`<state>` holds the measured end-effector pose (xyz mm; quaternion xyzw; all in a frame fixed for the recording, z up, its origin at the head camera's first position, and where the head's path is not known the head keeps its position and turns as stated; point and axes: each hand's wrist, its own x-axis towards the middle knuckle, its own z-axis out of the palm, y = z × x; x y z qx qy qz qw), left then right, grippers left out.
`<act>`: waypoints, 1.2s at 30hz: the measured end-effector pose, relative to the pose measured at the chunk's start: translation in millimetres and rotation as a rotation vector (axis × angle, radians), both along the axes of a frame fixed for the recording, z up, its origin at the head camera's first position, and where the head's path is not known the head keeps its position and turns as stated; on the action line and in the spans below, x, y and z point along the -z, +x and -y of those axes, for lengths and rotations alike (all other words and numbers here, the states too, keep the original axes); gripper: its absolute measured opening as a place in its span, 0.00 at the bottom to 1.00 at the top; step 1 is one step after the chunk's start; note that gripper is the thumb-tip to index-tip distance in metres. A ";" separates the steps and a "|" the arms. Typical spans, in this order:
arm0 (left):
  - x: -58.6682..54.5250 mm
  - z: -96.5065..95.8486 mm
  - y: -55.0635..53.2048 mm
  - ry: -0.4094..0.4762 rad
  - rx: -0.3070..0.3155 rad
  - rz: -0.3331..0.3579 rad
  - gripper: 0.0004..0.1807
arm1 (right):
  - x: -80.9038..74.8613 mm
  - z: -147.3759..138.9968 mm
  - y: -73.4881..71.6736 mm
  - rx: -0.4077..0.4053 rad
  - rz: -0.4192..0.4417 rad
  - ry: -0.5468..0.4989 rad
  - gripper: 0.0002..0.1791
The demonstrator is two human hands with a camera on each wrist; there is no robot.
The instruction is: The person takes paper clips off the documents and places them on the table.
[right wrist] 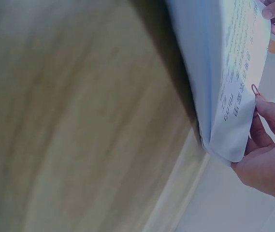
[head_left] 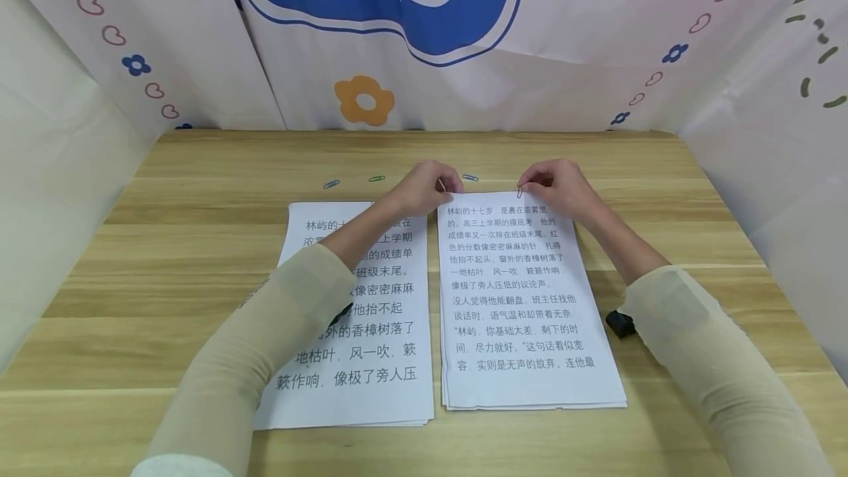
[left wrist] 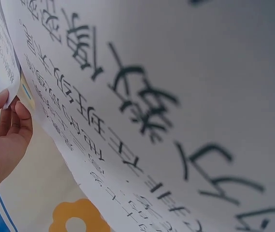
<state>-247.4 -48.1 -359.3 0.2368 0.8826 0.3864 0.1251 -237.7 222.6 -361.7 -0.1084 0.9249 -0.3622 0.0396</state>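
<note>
Two stacks of printed paper lie side by side: a left stack (head_left: 371, 359) and a right stack (head_left: 523, 315). At the right stack's top left corner, my left hand (head_left: 424, 188) pinches the sheets between thumb and fingers; the left wrist view shows this grip (left wrist: 7, 140) too. My right hand (head_left: 559, 184) is at the top edge, near the right corner, pinching a red paper clip (right wrist: 255, 90) that sits over the edge of the sheets. Part of the clip is covered by the thumb. The left forearm crosses over the left stack and hides some of its text.
Behind the stacks lie a blue paper clip (head_left: 331, 184), a green paper clip (head_left: 377, 178) and another blue paper clip (head_left: 470, 177). The wooden table (head_left: 132, 278) ends at a printed white curtain (head_left: 464, 94). White walls stand on both sides.
</note>
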 end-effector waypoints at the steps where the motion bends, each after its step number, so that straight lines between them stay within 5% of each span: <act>1: 0.0 0.0 -0.2 0.000 0.000 0.000 0.09 | -0.1 0.0 0.0 0.003 0.002 0.000 0.07; 36: 0.4 0.3 -1.3 0.019 -0.027 0.013 0.09 | 0.0 0.4 -0.1 0.050 0.020 -0.072 0.08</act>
